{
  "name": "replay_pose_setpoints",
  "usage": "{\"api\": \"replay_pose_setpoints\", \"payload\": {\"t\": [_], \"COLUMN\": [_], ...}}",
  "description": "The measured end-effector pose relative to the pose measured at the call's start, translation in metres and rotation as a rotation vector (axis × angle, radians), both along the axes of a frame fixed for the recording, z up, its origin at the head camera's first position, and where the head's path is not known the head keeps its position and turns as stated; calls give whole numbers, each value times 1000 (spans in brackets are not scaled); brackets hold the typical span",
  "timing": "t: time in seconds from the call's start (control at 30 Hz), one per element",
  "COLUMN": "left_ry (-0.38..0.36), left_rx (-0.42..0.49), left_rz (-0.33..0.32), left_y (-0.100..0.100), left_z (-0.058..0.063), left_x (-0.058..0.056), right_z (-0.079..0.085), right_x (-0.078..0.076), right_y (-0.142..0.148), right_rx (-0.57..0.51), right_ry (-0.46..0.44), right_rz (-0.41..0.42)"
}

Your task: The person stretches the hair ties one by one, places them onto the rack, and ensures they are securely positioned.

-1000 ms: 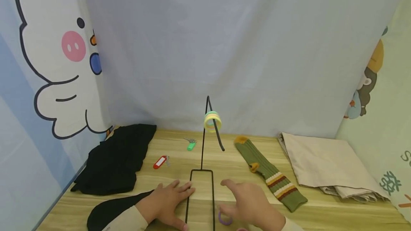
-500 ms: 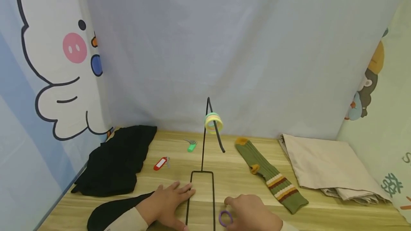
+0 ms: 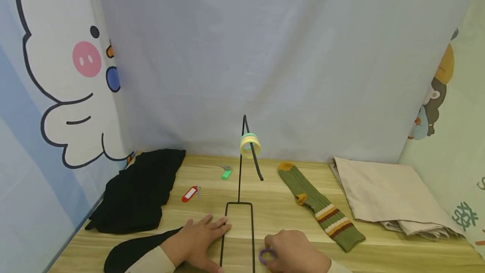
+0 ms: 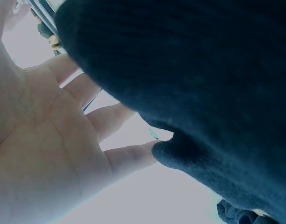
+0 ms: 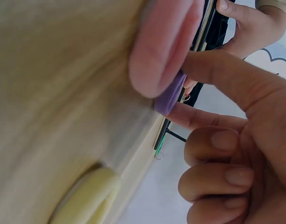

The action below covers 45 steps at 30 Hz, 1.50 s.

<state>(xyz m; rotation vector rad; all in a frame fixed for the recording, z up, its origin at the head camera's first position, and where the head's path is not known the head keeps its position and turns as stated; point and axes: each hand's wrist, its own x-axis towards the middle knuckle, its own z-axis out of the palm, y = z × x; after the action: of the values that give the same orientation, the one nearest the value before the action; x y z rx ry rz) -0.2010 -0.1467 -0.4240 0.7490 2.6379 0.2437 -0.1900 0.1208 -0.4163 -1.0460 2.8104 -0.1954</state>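
My right hand (image 3: pixel 299 252) pinches a purple hair tie (image 5: pixel 168 98) between thumb and index finger, low at the table's front; its other fingers are curled. Near it in the right wrist view lie a pink hair tie (image 5: pixel 154 51) and a yellow hair tie (image 5: pixel 89 198). My left hand (image 3: pixel 198 241) rests with spread fingers over the left bar of a black wire stand (image 3: pixel 253 235). Several pastel hair ties (image 3: pixel 250 138) hang on the stand's sloping arm. Partly under the left wrist is a black sock (image 3: pixel 132 250), which fills much of the left wrist view.
Behind the left hand lie a red key tag (image 3: pixel 190 194) and a green key tag (image 3: pixel 227 174), each with a key. A folded black cloth (image 3: pixel 140 197) is at the left. On the right are a green striped sock (image 3: pixel 310 195) and folded beige fabric (image 3: pixel 382 193).
My right hand has come down and drawn its fingers in, and now pinches the purple hair tie, which has tilted slightly. The left hand has stayed on the stand's base.
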Motion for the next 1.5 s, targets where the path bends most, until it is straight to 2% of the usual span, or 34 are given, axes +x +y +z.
{"api": "replay_pose_setpoints", "payload": {"t": [0.33, 0.5, 0.57, 0.67, 0.77, 0.9, 1.0, 1.13, 1.23, 1.37, 1.5], "left_ry": [-16, -3, 2, 12, 20, 19, 12, 6, -3, -10, -15], "left_rx": [-1, 8, 11, 12, 11, 6, 6, 15, 17, 13, 5], "left_rz": [9, -5, -9, -12, -9, -5, -7, -10, -8, -4, -4], "left_y": [1, -1, -1, -1, 0, 1, 1, 0, 0, 0, 0], "left_z": [0, 0, 0, 2, 2, 2, 1, 1, 2, 2, 1], "left_x": [1, 2, 2, 3, 3, 2, 1, 0, 0, -1, -1], "right_z": [4, 5, 6, 10, 16, 32, 48, 73, 90, 108, 122], "right_x": [5, 10, 13, 16, 19, 20, 20, 20, 19, 17, 16], "right_y": [8, 9, 8, 5, 0, -7, -10, -13, -16, -20, -24], "right_rx": [-10, -80, -147, -253, -362, -511, -632, -783, -877, -952, -973], "right_ry": [-51, -27, 42, 207, 436, 677, 747, 797, 875, 973, 1048], "right_rz": [-28, -22, 7, 51, 99, 163, 187, 185, 198, 250, 282]}}
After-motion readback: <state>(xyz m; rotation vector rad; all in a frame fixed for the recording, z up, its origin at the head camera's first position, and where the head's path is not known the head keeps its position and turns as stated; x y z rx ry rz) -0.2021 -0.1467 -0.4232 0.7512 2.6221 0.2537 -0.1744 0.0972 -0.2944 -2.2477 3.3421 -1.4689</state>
